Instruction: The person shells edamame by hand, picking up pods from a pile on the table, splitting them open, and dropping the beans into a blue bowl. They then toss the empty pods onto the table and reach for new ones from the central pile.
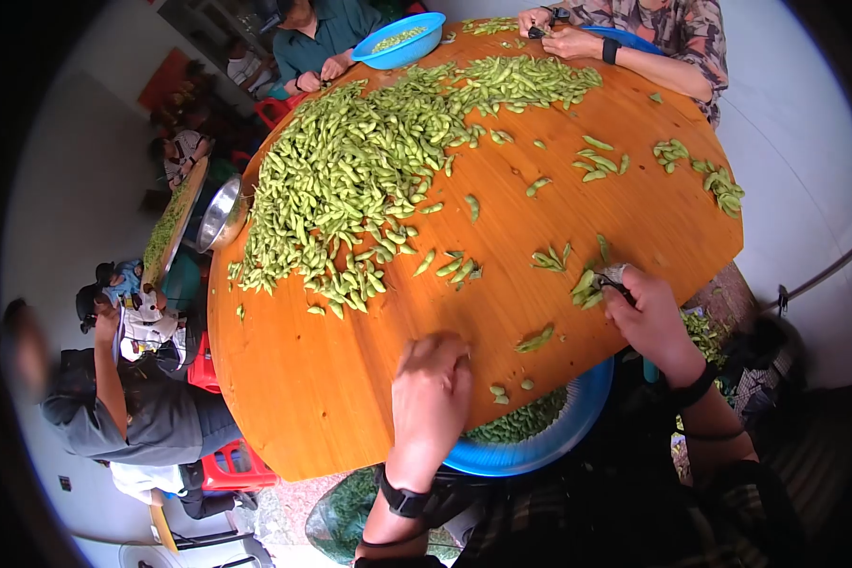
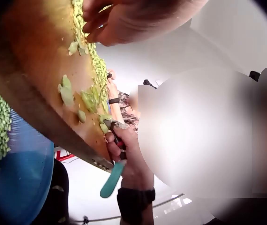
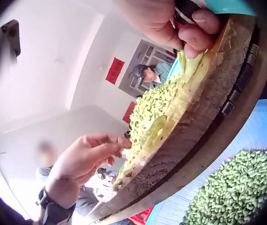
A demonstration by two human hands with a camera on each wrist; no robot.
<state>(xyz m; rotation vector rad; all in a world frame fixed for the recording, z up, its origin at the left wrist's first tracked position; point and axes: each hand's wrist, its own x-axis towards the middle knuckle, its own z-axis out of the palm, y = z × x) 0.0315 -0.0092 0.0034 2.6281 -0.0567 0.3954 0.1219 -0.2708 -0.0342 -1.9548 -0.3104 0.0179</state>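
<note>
My left hand (image 1: 433,388) hovers or rests over the wooden table (image 1: 303,407) near its front edge, fingers loosely bent; nothing is plainly held in it. On the right, my right hand (image 1: 648,322) grips a dark tool whose teal handle (image 2: 112,180) sticks out below the fist in the left wrist view. Green pods (image 1: 587,290) lie at that hand's fingertips, and a few more pods (image 1: 547,257) are just beyond. One pod (image 1: 535,340) lies between the hands. In the right wrist view, the left hand (image 3: 84,159) has its fingers extended and thumb close to them.
A large pod heap (image 1: 350,170) covers the table's far left. Below the front edge sits a blue basket (image 1: 577,417) of shelled green beans (image 1: 521,422). Across the table, two people work beside a blue basin (image 1: 402,55). A metal bowl (image 1: 222,216) stands at the left edge.
</note>
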